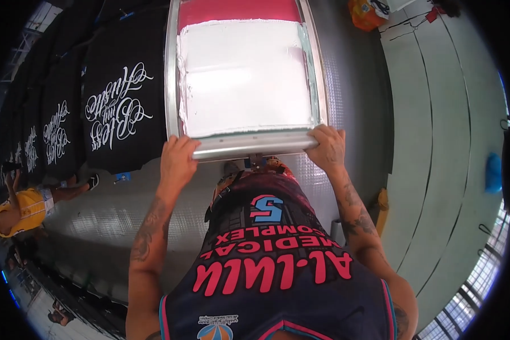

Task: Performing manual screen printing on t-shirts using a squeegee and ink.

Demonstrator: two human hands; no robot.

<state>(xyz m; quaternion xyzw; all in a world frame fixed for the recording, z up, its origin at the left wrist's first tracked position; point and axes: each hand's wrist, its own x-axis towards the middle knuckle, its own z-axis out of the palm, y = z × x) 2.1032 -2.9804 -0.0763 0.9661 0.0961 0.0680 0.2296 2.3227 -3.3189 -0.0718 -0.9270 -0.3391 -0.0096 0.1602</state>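
A screen printing frame point(173, 85) with metal sides spans the space in front of me. White ink point(243, 79) covers most of its mesh, and a pink-red band point(238, 10) shows at the far end. My left hand point(179, 158) is closed around the near left corner of the frame. At the near right corner, my right hand point(327, 146) grips the same frame with its fingers curled over the edge. What lies beneath the frame is hidden.
To the left, black shirts point(119, 107) with white lettering lie in a row. A person in a yellow top point(25, 218) stands at the far left. An orange bag point(368, 12) is at the upper right, near a pale green panelled surface point(430, 141). A blue object point(493, 171) sits at the right.
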